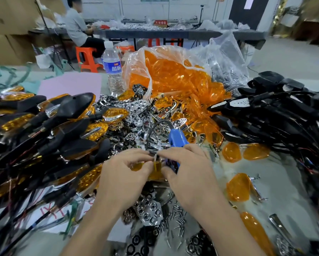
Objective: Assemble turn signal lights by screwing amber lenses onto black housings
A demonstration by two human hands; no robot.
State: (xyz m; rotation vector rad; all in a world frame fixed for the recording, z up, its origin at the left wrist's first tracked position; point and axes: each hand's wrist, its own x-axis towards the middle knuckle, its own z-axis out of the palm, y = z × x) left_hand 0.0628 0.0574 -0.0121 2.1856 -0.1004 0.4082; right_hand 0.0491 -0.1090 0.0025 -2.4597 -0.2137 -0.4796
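Finished lights [44, 126]: a heap at the far left of the tabletop [284, 191], black housings with amber lenses already on them, their wires hanging toward the near edge.
Pink sheet [70, 84]: lies flat behind this heap.
Water bottle [112, 67]: stands upright beside the pink sheet, cap on.
Left hand [125, 174]: low in the centre, its fingers [145, 163] curled inward and pinching the left side of the amber lens.
Chrome reflectors [136, 111]: a shiny pile in the middle, behind and also under both hands.
Amber lens [155, 170]: held between the two hands above the reflectors; a small chrome strip stands at its top edge, and most of the lens is hidden by the fingers.
Screws [177, 217]: scattered loose on the tabletop, just under the wrists.
Bag of lenses [173, 74]: a clear plastic bag, open, full of amber lenses, behind the reflectors.
Blue screwdriver [178, 139]: just behind the right hand, its cable curving up to the left; its lower end is hidden, so I cannot tell if a hand holds it.
Right hand [188, 172]: its fingers are bent, thumb and forefinger gripping the right side of the amber lens.
Loose lenses [238, 187]: several lie on the bare tabletop to the right of the hands.
Black housings [275, 111]: a big heap with wires at the far right, without lenses.
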